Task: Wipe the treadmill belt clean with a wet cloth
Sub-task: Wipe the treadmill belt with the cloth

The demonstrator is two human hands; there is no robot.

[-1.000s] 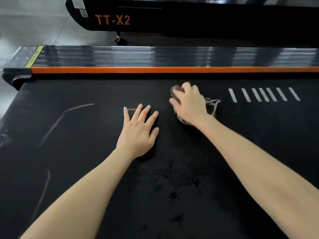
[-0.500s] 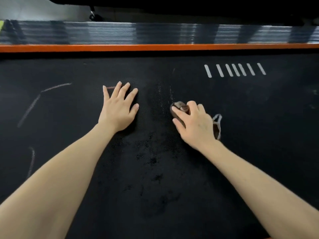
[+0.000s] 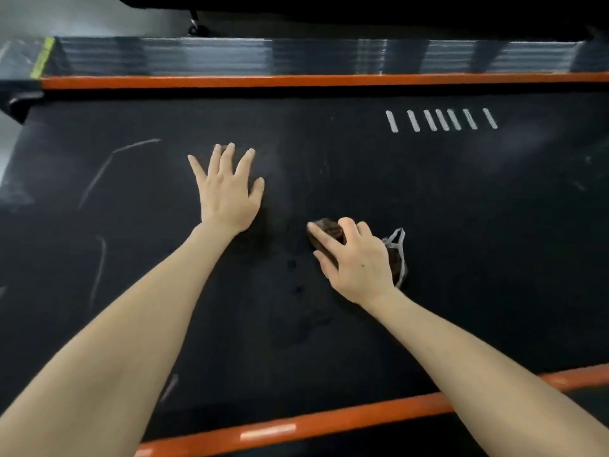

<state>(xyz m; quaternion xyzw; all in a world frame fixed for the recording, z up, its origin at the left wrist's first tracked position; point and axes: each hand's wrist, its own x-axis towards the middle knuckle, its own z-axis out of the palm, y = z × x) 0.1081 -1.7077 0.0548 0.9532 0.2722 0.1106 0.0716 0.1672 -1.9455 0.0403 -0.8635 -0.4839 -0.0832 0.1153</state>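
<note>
The black treadmill belt (image 3: 461, 225) fills most of the view, with damp dark patches near its middle. My right hand (image 3: 357, 262) grips a bunched brown cloth (image 3: 326, 230) with a pale edge trim, pressed down on the belt at centre right. Most of the cloth is hidden under that hand. My left hand (image 3: 227, 188) rests flat on the belt, fingers spread, to the left of the cloth and a little farther away.
An orange side rail (image 3: 296, 81) with a ribbed grey footboard (image 3: 230, 56) runs along the far edge. A second orange rail (image 3: 329, 420) borders the near edge. White dash marks (image 3: 441, 120) sit on the belt at far right. Another black machine stands beyond.
My right hand has drawn the cloth toward me across the belt, from near the far rail to the middle. My left hand has stayed flat in the same spot.
</note>
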